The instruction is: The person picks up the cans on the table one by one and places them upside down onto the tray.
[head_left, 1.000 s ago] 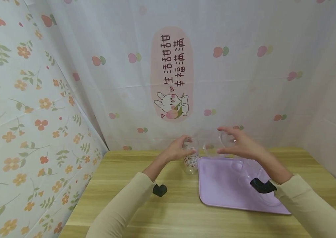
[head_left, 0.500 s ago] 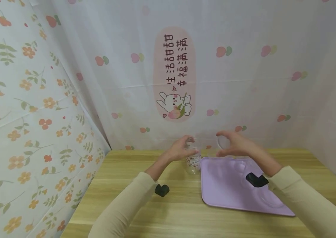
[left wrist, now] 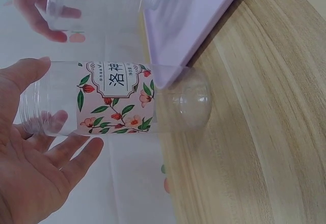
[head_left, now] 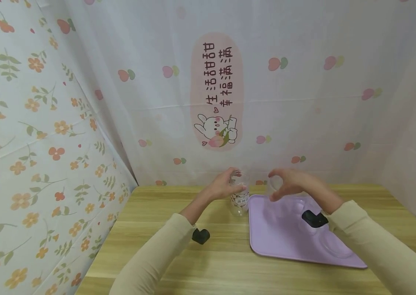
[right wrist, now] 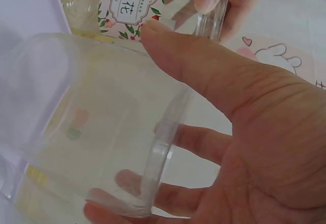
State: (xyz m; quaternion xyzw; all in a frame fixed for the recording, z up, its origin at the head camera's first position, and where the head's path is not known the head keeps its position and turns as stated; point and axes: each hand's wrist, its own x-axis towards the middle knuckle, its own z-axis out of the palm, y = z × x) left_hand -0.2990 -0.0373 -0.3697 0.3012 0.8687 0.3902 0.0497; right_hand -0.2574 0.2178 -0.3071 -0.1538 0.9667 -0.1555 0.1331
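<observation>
A clear plastic jar (left wrist: 116, 99) with a pink floral label stands upright on the wooden table, left of the tray. My left hand (head_left: 220, 186) holds it near the threaded neck, thumb on one side and fingers on the other. With my right hand (head_left: 293, 182) I grip a second clear container (right wrist: 97, 107), without a label, around its rim. In the head view this container hangs over the far left part of the purple tray (head_left: 278, 241); whether its base touches the tray cannot be told.
More clear, rounded plastic pieces (head_left: 335, 246) lie on the right side of the tray, partly hidden by my right arm. The wooden table (head_left: 178, 262) extends around the tray. A patterned white curtain (head_left: 149, 102) closes off the back.
My right hand has turned its tilted clear container more upright and lowered it toward the tray. The left hand keeps its hold on the labelled jar. The head view has shifted slightly.
</observation>
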